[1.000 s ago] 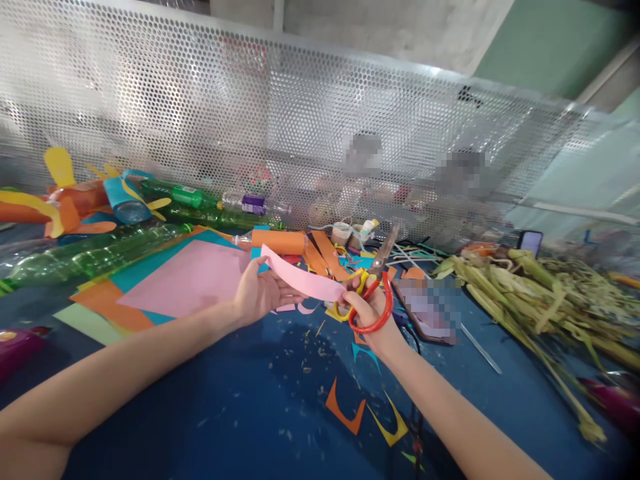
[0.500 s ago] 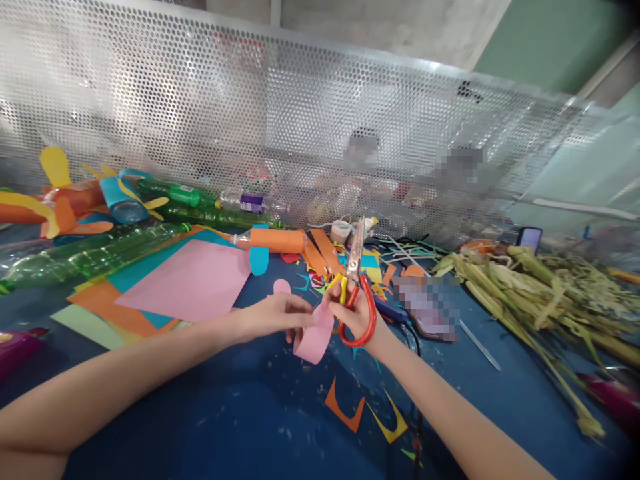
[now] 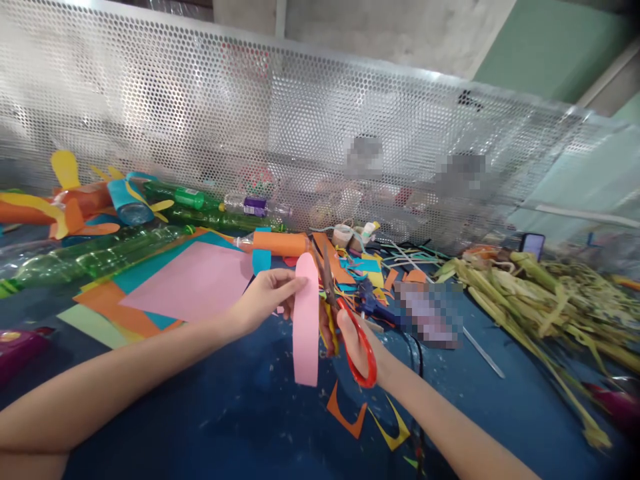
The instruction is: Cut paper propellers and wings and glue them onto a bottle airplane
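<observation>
The fingers of the left hand (image 3: 265,300) pinch a pink strip (image 3: 306,340) near its rounded upper end, with the thumb lying on its near face. The strip hangs upright above the bench (image 3: 225,427), in front of the person, its lower end free of either hand. The fingers of the right hand (image 3: 356,343) are wrapped through the handles of a pair of scissors (image 3: 329,288), one loop red and the other yellow. The blades point upward, just beside the strip on its right; whether they touch it cannot be told.

Below the hands, an orange offcut (image 3: 349,417) and a yellow offcut (image 3: 399,432) lie near each other. Beyond the right hand are a dark blue glue gun (image 3: 377,305) and a flat phone (image 3: 427,320), the latter partly pixelated. Past the left hand, a pink sheet (image 3: 195,283) tops a fanned stack of coloured paper, and a bottle wrapped in orange paper (image 3: 281,241) lies at the stack's far corner. Green bottles (image 3: 105,261) lie farther left. At far right spreads a heap of dried husks (image 3: 525,287). Along the back of the bench stands a perforated metal panel (image 3: 200,113).
</observation>
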The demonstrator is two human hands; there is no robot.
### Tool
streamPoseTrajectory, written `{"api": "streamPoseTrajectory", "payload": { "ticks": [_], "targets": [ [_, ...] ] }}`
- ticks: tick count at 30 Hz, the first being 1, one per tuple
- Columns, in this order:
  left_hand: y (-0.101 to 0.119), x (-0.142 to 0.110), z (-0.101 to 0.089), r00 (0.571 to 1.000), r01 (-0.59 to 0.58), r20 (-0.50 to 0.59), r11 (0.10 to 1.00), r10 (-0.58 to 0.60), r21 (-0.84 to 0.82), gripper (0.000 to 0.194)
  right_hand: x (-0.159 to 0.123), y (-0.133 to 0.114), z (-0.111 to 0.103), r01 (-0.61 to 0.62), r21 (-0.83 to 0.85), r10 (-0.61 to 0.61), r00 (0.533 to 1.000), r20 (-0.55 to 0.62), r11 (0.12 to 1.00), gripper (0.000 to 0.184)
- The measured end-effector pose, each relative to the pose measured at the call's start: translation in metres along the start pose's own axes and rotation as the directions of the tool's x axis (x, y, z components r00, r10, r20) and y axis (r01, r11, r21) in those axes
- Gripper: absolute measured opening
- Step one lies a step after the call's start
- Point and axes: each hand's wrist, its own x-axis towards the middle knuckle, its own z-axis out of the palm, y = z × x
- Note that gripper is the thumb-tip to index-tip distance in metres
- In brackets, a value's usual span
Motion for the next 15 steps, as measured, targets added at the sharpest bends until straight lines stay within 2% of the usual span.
{"api": "streamPoseTrajectory", "payload": {
  "ticks": [2, 8, 11, 15],
  "targets": [
    [-0.0009, 0.0000, -0.0001, 1.000, 0.005, 0.005, 1.000, -0.005, 0.001, 0.028, -0.0017, 0.0007, 0.0013, 0.024, -0.060, -0.022, 0.999, 0.037, 0.998, 0.039],
    [-0.0031, 0.0003, -0.0001, 1.000, 0.016, 0.001, 1.000, -0.016, -0.006, 0.028, -0.0019, 0.0012, 0.0024, 0.083, -0.083, -0.082, 0.997, 0.012, 0.993, 0.032],
    [-0.0029, 0.0002, 0.0001, 1.000, 0.019, 0.002, 1.000, -0.019, -0.005, 0.028, -0.0016, -0.0004, 0.0030, 0.078, -0.091, -0.078, 0.997, 0.008, 0.993, 0.030],
    [-0.0028, -0.0002, 0.0004, 1.000, 0.020, 0.005, 1.000, -0.020, -0.002, 0.029, -0.0020, -0.0033, 0.0026, 0.073, -0.185, -0.062, 0.996, 0.066, 0.980, 0.032]
  ]
}}
